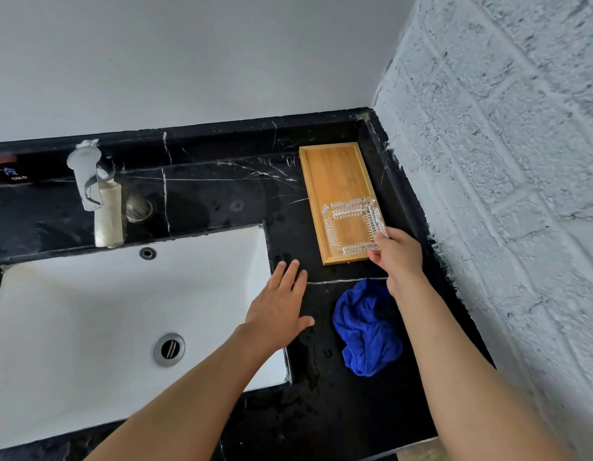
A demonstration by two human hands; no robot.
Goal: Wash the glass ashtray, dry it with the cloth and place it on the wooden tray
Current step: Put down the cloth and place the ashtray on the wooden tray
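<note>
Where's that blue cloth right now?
The blue cloth lies crumpled on the black counter, right of the sink, just nearer than the wooden tray.

A single head-worn wide-angle camera looks forward and steeply down from close above the black surface (pixel 222 194), facing the corner where the plain back wall (pixel 188 54) meets the brick wall (pixel 504 144). Both forearms enter from the bottom edge; the sink (pixel 72 311) fills the lower left.

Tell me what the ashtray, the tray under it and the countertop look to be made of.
Ashtray: clear cut glass, ribbed walls glinting, wood showing through.
Tray: pale wood, maybe bamboo, with straight grain and a matte finish.
Countertop: polished black stone, seemingly marble, with thin white veins and glossy reflections.
</note>
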